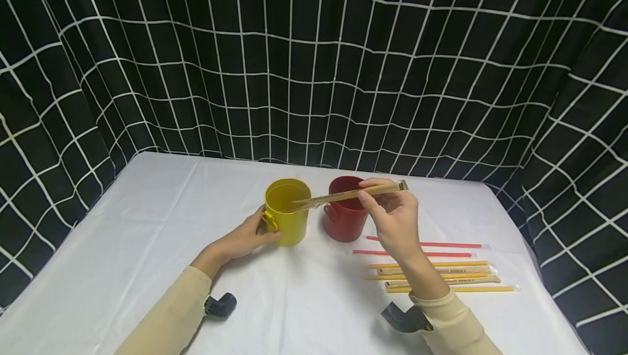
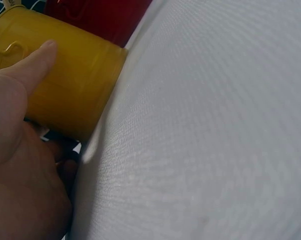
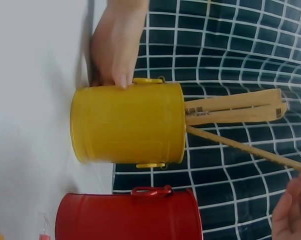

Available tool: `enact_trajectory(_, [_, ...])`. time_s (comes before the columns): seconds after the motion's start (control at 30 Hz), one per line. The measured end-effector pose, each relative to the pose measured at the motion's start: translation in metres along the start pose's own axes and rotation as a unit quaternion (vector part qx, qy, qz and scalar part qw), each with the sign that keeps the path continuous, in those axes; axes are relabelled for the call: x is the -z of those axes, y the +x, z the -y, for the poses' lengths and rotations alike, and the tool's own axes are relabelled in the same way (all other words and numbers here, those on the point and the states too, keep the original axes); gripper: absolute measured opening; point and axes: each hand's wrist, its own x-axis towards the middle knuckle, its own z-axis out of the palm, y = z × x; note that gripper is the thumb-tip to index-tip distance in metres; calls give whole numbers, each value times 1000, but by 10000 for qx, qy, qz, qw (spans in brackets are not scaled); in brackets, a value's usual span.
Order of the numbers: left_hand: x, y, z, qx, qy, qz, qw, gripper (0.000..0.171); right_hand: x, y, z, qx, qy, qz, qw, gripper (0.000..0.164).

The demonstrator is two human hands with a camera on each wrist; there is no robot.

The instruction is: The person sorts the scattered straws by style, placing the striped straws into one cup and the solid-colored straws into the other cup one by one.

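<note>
My left hand (image 1: 245,238) grips the side of a small yellow bucket (image 1: 294,229), with the thumb along its front near the handle lug and the fingers partly hidden behind. My right hand (image 1: 394,218) pinches a narrow packet of paper-wrapped chopsticks (image 1: 353,193) near its upper end. The packet slants down to the left, its lower end inside the yellow bucket's mouth. In the right wrist view, other wrapped chopsticks (image 3: 235,107) stick out of that bucket beside the held packet (image 3: 240,147). A dark red bucket (image 1: 343,224) stands just right of the yellow one.
On the white tablecloth (image 1: 314,300) at the right lie red straws (image 1: 456,245), several yellow straws (image 1: 441,264) and more wrapped chopsticks (image 1: 471,280), roughly parallel. A black curtain with white grid lines (image 1: 314,71) encloses the table's back and sides.
</note>
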Motion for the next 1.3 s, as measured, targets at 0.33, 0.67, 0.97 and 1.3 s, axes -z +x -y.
enact_trajectory(0.33, [1,2,-1,40,19,-9,10000,97,1,-1,2,-461,242,649,9965,24])
enact_trajectory(0.67, [-3,2,0,-10,93,-50,9999,94,6,0,5,-538,305,1607,9851,45])
enact_trajectory(0.97, [-5,0,-1,-77,102,-83,9999,93,18,3,5,-629,71,1780,9820,43])
enact_trajectory(1.3, [-4,1,3,-100,138,-55,9998,93,67,7,5,-618,-544,2018,9759,31])
